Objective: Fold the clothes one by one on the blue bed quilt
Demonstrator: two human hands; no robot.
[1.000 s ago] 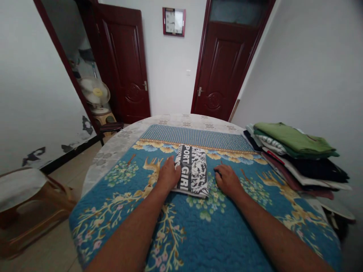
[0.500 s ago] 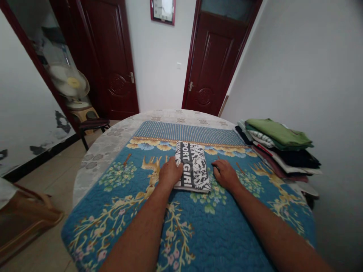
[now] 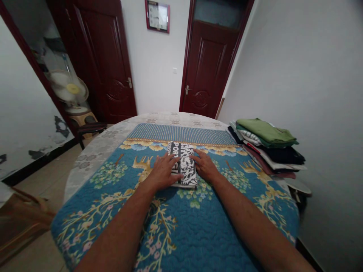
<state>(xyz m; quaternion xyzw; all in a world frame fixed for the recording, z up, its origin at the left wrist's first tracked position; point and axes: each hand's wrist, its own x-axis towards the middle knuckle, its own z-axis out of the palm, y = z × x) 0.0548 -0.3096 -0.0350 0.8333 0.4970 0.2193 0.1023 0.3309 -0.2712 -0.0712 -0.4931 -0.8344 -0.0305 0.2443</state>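
Note:
A folded black-and-white printed garment (image 3: 187,166) lies on the blue quilted mat (image 3: 198,226) near the middle of the round table. My left hand (image 3: 163,172) rests on its left part with the fingers spread, hiding some of the large white letters. At the garment's right edge is my right hand (image 3: 204,164), its fingers apart and the fingertips touching the print. Neither hand grips the cloth.
A stack of folded clothes (image 3: 266,145), green on top, stands at the table's right side. A stool (image 3: 298,187) is beyond the right edge. At the left are a fan (image 3: 69,88), a dark-seated chair (image 3: 92,127) and a wooden chair (image 3: 25,215).
My left hand has opened and spread over the garment. My right hand has come in to the garment's right edge, its fingers uncurled. The camera view has shifted slightly.

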